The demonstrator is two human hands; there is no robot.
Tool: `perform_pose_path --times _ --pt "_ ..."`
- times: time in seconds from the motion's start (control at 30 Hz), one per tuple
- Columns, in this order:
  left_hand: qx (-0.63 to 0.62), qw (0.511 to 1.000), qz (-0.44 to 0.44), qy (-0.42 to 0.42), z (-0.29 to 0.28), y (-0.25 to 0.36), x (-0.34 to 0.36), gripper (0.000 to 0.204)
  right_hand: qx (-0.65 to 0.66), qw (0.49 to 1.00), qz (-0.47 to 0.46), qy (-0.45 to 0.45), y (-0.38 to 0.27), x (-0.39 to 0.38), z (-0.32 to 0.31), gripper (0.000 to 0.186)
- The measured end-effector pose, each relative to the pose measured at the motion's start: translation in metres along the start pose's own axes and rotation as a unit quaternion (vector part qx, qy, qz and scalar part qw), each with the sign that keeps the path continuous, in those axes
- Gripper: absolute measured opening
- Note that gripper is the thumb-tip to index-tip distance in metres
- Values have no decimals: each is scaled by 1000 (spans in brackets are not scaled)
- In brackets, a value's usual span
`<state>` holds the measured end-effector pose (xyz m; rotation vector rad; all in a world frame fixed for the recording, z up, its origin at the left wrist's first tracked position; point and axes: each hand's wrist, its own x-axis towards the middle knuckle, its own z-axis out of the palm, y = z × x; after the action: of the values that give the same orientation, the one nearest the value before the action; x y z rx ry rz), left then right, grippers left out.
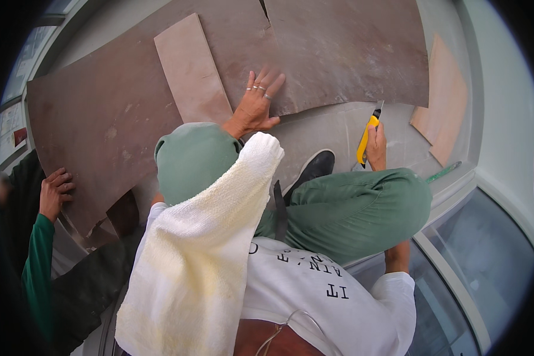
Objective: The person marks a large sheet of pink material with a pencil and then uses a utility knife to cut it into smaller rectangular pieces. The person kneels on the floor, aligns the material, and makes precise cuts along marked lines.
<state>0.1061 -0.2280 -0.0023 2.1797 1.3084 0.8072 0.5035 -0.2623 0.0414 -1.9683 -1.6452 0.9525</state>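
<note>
My left hand (260, 99) lies on a large brown sheet (118, 118), fingers spread, with rings on some of them. Beside it, a paler flat strip (191, 65) rests on the sheet. In my right hand (376, 147) is a yellow utility knife (366, 137), its blade out and pointing away from me near the sheet's close edge. That edge is uneven. My left forearm is mostly hidden behind my raised knee (196, 160) and a cream towel (202, 237) hanging down; my right arm passes beneath the other knee.
At the far left, a co-worker's hand (56, 191) in a green sleeve presses on the sheet's corner. Light tan offcuts (448, 101) lie at the right by the wall, near a green stick-like piece (444, 171). My dark shoe (314, 171) stands on the grey floor (338, 130).
</note>
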Motion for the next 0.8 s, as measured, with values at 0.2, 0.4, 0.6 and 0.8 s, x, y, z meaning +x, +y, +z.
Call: perform_pose_path --times 0.2,0.4,0.6,0.8 --pt "30 996 -20 -79 -30 -27 4 94 126 950 56 -279 -172 78 -4 43" --pt "84 995 52 18 -84 -57 59 66 -48 934 19 -353 -214 120 5 58" --pt "-361 862 -181 -305 -33 1 -32 47 18 905 147 -400 -211 67 -21 51" --pt "-737 511 -423 -129 39 7 -75 45 -45 821 206 -530 -225 7 -13 54"
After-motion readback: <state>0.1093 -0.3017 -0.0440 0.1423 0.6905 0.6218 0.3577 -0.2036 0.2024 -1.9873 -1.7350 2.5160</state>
